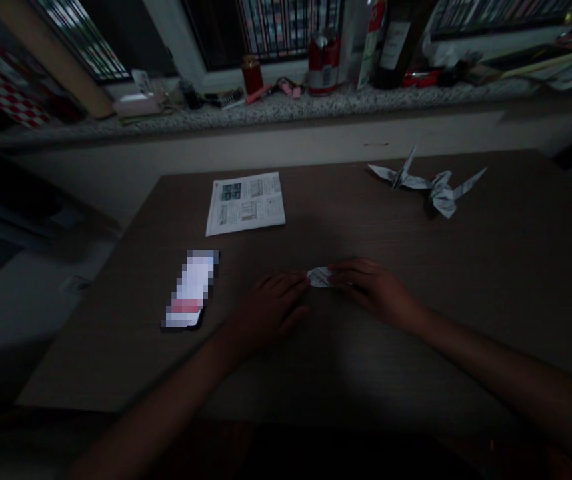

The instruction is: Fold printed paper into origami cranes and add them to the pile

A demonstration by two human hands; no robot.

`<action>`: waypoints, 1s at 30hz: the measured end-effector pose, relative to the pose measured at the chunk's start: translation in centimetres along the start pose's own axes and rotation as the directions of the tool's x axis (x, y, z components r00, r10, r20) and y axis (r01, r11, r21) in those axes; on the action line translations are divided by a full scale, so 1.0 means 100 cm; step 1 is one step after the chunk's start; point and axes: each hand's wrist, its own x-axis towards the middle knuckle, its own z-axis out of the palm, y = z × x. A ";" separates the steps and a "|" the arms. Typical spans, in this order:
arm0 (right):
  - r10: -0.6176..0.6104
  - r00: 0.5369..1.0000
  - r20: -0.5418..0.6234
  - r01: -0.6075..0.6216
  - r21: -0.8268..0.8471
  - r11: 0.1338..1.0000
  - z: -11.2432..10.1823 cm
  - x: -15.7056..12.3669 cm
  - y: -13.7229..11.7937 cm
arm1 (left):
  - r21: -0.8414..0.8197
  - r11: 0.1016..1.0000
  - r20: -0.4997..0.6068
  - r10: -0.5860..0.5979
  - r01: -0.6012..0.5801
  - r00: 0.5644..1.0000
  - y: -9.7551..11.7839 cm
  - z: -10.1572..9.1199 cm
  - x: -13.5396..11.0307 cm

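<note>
A small folded piece of printed paper [319, 277] lies on the brown table [491, 280] near its middle. My left hand [271, 310] rests on the table with its fingertips pressed against the paper's left end. My right hand [369, 287] covers the paper's right end, fingers curled over it. Both hands pinch the paper flat against the table, and most of it is hidden under my fingers.
A phone [191, 290] with a lit screen lies left of my hands. A printed sheet [246, 202] lies further back. Two folded paper cranes [431, 185] sit at the back right. A stone ledge [276, 107] behind holds cans, a bottle and small items.
</note>
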 end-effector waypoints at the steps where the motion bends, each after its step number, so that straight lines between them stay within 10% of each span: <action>1: 0.022 1.000 -0.013 -0.022 0.013 1.000 0.001 0.001 0.000 | -0.009 1.000 -0.010 -0.008 0.008 1.000 0.001 -0.001 0.002; 18: 0.176 0.984 -0.024 -0.174 0.050 0.983 0.002 0.009 0.000 | -0.256 0.961 -0.152 -0.147 0.105 0.977 -0.006 0.008 0.058; 30: 0.262 0.965 -0.022 -0.248 0.252 0.935 -0.004 0.007 -0.013 | -0.689 0.690 -0.055 -0.353 0.220 0.934 0.005 0.001 0.054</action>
